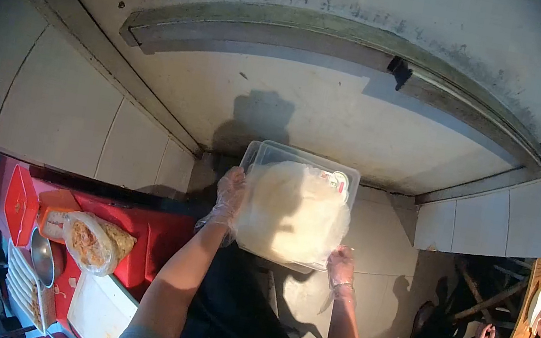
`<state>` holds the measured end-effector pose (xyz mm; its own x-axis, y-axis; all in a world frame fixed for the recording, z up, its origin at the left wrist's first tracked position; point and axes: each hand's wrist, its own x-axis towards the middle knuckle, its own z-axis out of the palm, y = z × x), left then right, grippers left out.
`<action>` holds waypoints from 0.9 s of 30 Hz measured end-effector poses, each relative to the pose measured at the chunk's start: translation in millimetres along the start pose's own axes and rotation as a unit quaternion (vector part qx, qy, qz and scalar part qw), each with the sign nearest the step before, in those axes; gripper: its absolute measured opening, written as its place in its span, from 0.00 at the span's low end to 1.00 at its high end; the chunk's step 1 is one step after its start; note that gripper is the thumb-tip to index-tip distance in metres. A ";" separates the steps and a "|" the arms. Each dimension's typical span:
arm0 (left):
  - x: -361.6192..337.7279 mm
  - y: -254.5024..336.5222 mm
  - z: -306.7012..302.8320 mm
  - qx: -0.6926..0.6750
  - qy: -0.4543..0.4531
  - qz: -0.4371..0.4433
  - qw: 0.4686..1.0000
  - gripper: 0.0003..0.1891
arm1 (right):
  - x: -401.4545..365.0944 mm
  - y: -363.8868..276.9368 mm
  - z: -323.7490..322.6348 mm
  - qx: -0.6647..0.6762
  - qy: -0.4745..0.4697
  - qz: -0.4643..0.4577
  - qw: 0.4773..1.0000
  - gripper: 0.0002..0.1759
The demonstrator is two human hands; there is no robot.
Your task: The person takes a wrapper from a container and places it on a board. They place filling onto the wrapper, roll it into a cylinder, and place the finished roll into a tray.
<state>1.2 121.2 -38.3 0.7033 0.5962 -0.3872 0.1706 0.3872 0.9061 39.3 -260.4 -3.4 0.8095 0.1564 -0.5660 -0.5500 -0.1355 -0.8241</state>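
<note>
A clear plastic container [354,176] with a pale, whitish mass in a plastic bag [295,212] is held out in front of me, near the middle of the view. My left hand [229,194], in a clear plastic glove, grips its left side. At the lower right corner my right hand [341,267], also gloved, holds the edge with its fingers bent. A round label shows near the container's upper right. The undersides of both hands' grips are partly hidden.
A door with a long bar [271,34] stands ahead. On the left, a red table [162,240] bears a bag of food [93,243], a metal bowl [42,256], a white tray [100,312] and red boxes. At lower right a co-worker sits by a wooden table [535,285].
</note>
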 end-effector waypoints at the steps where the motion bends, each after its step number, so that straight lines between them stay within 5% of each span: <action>1: -8.8 5.8 -1.6 0.033 0.008 0.054 0.998 0.18 | -6.3 -6.9 2.7 0.024 0.013 0.012 1.000 0.01; 5: -54.1 83.2 17.1 0.348 -0.015 0.116 0.930 0.06 | -10.4 -17.5 -39.4 0.073 0.113 -0.037 0.990 0.06; 8: -47.0 14.1 19.6 0.315 -0.170 0.156 0.921 0.08 | -12.5 -13.1 -125.7 0.167 0.156 -0.045 0.972 0.05; 10: -91.6 53.5 63.9 0.357 -0.267 -0.036 0.894 0.10 | -28.0 -16.1 -176.8 0.119 0.208 -0.078 0.968 0.10; 13: -64.9 -64.1 63.4 0.508 -0.280 0.245 0.777 0.15 | -62.0 -31.4 -211.2 0.158 0.274 -0.136 0.939 0.12; 16: -71.9 -41.7 81.4 0.469 -0.267 0.225 0.811 0.17 | -96.4 -8.2 -260.1 0.148 0.276 -0.134 0.940 0.13; 18: -78.1 -32.4 86.8 0.533 -0.283 0.230 0.763 0.19 | -109.2 5.4 -270.0 0.164 0.239 -0.144 0.946 0.13; 19: -81.6 -28.3 87.8 0.565 -0.291 0.232 0.737 0.21 | -109.2 11.1 -268.3 0.170 0.251 -0.134 0.944 0.14; 22: -109.8 -12.5 88.8 0.498 -0.246 0.271 0.787 0.24 | -107.7 24.5 -250.4 0.201 0.297 -0.111 0.927 0.17; 25: -120.7 1.7 96.6 0.518 -0.258 0.232 0.782 0.29 | -95.8 23.0 -227.1 0.209 0.316 -0.085 0.921 0.18; 27: -117.0 -2.7 96.7 0.530 -0.251 0.250 0.770 0.28 | -94.2 18.6 -219.6 0.206 0.270 -0.092 0.936 0.17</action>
<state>-14.8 -17.7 21.1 0.9969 0.0344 -0.0702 0.0720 -0.7531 0.6539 -2.0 -492.5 39.8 0.8232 -0.3918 -0.4110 -0.3344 0.2506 -0.9085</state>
